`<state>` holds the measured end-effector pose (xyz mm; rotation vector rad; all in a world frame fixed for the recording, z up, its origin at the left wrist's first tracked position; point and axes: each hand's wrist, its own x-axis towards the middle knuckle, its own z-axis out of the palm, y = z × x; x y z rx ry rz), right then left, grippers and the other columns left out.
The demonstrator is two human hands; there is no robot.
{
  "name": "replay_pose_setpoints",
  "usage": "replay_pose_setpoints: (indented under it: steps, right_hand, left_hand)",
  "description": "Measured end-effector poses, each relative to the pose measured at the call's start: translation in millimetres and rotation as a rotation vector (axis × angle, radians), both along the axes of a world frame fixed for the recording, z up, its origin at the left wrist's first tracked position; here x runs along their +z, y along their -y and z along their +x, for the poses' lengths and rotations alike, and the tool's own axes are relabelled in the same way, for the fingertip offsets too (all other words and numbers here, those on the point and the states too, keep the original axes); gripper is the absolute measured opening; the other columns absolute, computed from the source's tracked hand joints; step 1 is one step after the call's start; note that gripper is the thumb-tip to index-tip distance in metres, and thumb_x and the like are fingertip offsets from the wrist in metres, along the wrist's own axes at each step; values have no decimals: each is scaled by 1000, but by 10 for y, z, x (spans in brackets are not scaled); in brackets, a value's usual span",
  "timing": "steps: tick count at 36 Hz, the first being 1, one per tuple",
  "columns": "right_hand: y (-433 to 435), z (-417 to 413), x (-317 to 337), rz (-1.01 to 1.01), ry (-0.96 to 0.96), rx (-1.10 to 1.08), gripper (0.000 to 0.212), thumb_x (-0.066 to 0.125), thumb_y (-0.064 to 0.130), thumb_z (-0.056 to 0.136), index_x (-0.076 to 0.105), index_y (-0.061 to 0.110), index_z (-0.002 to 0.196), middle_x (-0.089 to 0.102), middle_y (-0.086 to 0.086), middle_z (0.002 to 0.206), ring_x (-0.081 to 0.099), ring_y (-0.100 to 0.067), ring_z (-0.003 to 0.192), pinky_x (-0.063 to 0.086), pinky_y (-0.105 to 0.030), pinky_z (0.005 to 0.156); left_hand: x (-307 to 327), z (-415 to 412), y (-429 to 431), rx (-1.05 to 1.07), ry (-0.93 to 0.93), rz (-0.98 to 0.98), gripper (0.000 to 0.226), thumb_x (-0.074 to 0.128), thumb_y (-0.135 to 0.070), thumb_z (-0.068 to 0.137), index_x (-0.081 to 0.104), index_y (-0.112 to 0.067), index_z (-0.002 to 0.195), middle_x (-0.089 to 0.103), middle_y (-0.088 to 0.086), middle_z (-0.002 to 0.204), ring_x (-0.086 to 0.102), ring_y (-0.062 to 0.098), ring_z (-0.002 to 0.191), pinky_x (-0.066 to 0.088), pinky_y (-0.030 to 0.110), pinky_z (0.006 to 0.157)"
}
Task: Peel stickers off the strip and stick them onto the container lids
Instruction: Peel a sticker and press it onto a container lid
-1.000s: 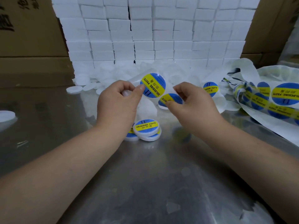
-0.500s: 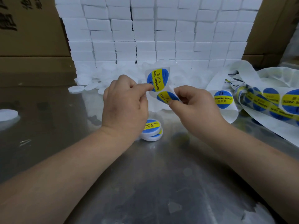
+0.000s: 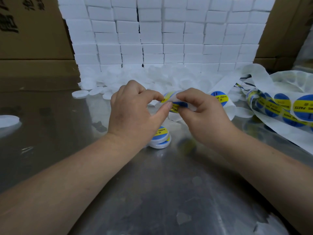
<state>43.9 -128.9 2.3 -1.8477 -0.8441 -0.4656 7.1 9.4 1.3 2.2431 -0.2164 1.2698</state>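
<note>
Left hand and right hand pinching sticker strip (blue-yellow labels), labelled lids below

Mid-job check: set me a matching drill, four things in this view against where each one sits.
Things:
1. labelled lids
2. sticker strip
3. lone plain lid
4. white boxes

Places:
A. far left edge of the table
B. stacked in a wall along the back
C. trailing across the right side
D. partly hidden behind the left hand

Pairs: 1-D, 2-C, 3-A, 4-B
</note>
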Motion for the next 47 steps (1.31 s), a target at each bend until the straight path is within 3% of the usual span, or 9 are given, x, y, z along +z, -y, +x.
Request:
replay_pose_setpoints:
  steps: [5, 9, 13, 16, 26, 33, 36, 42, 47]
  right_hand:
    - [11, -3, 8, -35, 24, -36, 50, 48, -10, 81, 48, 39, 74, 52, 22, 81, 51, 12, 79, 34, -2, 73]
    - [15, -14, 22, -58, -12, -11, 42, 45, -9, 81, 60, 29, 90, 63, 9, 93, 57, -5, 92, 44, -16, 83]
    - [17, -7, 20, -33, -46, -12, 52, 50, -6, 84, 52, 44, 96, 52, 31, 92, 48, 15, 90, 36, 1, 79]
    - [25, 5, 16, -47, -63, 4, 40, 52, -2, 84, 61, 30, 105, 58, 23, 93, 49, 11, 90, 37, -1, 76]
    - [13, -46, 35, -44, -18, 26, 46, 52, -7, 83, 53, 37, 72, 56, 19, 80, 52, 17, 78, 36, 0, 71]
    - [51, -3, 34, -78, -102, -146, 26, 49, 7, 82, 55, 31, 73, 66, -1, 84, 58, -21, 77, 44, -28, 65]
    - [56, 44, 19, -72, -101, -222, 20, 50, 13, 86, 56, 29, 96, 60, 8, 82, 54, -13, 75, 40, -25, 64]
    - [107, 102, 14, 15, -46, -394, 48, 50, 7, 83, 39, 38, 119, 49, 23, 92, 47, 7, 66, 39, -21, 57]
    - [103, 68, 37, -17, 116, -393, 53, 41, -8, 74, 59, 30, 107, 49, 21, 100, 42, 10, 75, 33, -2, 66]
  left_hand:
    - [-10, -1, 5, -28, -4, 8, 29, 63, -38, 73, 74, -14, 85, 42, 2, 77, 44, 18, 76, 41, 40, 73]
    - [-5, 2, -1, -36, -20, 1, 31, 62, -37, 73, 73, -13, 89, 43, 2, 80, 45, 18, 79, 42, 41, 75]
    - [-8, 5, 2, -9, -36, 5, 34, 62, -39, 72, 73, -12, 89, 42, 1, 81, 45, 18, 81, 43, 41, 76]
    - [-5, 2, 6, -9, -31, 5, 34, 62, -39, 72, 73, -11, 90, 42, 1, 81, 44, 18, 81, 43, 42, 76]
    - [-14, 9, 30, -24, 21, 44, 27, 68, -32, 69, 74, -11, 85, 41, 1, 76, 44, 19, 75, 37, 36, 71]
    - [-1, 42, -25, -13, -91, -175, 11, 66, -34, 80, 60, -40, 73, 38, -13, 73, 45, 10, 81, 34, 23, 74]
    - [6, 90, -78, 60, -153, -303, 15, 60, -39, 84, 53, -42, 71, 42, -11, 77, 43, 5, 77, 28, 16, 66]
    - [13, 149, -182, 103, -198, -468, 14, 56, -43, 87, 56, -34, 75, 57, 1, 101, 49, 10, 84, 31, 16, 70]
    - [31, 137, -181, 125, -209, -482, 18, 56, -47, 85, 56, -36, 70, 56, -2, 98, 51, 10, 87, 33, 19, 74]
